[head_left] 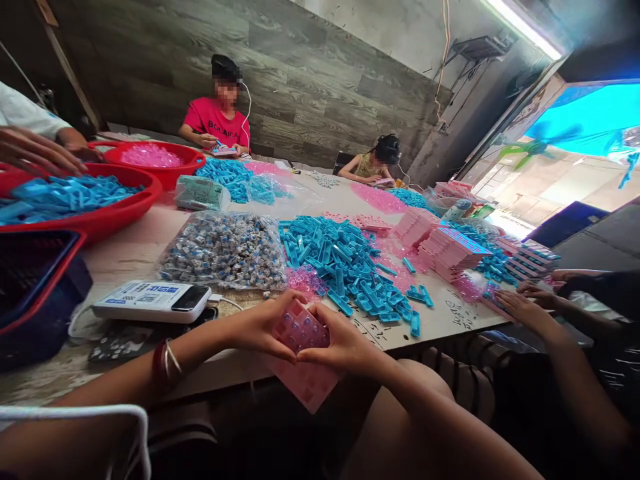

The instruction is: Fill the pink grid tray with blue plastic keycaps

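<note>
Steadying the flat pink plastic panel (311, 387) seems the current step: left hand (263, 327) and right hand (345, 340) hold it in their grip at the pale counter (131, 261); turning likely calls for even support.

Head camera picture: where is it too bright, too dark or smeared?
Head view: the tube light glares, the opening is partly washed out, the green fan looks smeared; deep shadow lies below the table; the pink tray is discernible.

Power bank (143, 303) blocks left, bag (225, 253) and blue parts (345, 260) ahead; the worktop (437, 323) leaves a gap between blue parts and pink stack (447, 253)
</note>
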Demonstrator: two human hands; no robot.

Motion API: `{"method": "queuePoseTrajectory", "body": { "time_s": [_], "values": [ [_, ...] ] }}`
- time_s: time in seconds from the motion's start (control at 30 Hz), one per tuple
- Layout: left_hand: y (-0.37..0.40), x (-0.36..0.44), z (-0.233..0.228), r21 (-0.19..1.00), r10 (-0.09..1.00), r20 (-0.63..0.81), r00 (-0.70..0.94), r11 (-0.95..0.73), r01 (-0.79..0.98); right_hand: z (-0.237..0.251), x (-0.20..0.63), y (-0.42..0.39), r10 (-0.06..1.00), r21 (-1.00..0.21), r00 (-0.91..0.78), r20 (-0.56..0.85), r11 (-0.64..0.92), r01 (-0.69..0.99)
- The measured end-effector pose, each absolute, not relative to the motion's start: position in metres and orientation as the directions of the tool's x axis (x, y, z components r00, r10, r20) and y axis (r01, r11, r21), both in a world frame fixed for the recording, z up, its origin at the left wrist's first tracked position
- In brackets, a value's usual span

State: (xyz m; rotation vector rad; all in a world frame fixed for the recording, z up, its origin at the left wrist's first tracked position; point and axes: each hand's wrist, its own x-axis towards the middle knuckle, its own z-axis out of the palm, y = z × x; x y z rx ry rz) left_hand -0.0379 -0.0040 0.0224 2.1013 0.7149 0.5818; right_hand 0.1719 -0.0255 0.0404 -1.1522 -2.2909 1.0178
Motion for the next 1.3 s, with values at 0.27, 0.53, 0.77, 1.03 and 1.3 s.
{"method": "queuePoseTrajectory", "body": {
  "time_s": [0.27, 0.53, 0.77, 1.03, 1.3],
  "values": [
    [-0.009, -0.034, 0.026, 0.837, 0.715, 0.104, 0.692, -0.438, 0.327, 0.038, 0.167, -0.033, 0.836, -0.729, -0.549, 0.007, 0.38, 0.569],
    [-0.008, -0.036, 0.028, 0.872, 0.673, 0.12, 0.73, -0.423, 0.246, 0.041, 0.164, -0.036, 0.845, -0.751, -0.534, 0.002, 0.354, 0.558],
    [-0.008, -0.034, 0.027, 0.887, 0.669, 0.115, 0.735, -0.402, 0.227, 0.04, 0.164, -0.033, 0.853, -0.754, -0.522, -0.002, 0.342, 0.561],
    [0.023, -0.054, 0.031, 0.635, 0.889, 0.295, 0.35, -0.456, 0.624, 0.043, 0.175, -0.008, 0.702, -0.66, -0.712, -0.026, 0.523, 0.539],
    [0.023, -0.056, 0.032, 0.355, 0.926, 0.236, 0.295, -0.365, 0.861, 0.033, 0.16, 0.001, 0.587, -0.594, -0.799, 0.129, 0.691, 0.412]
  ]
}}
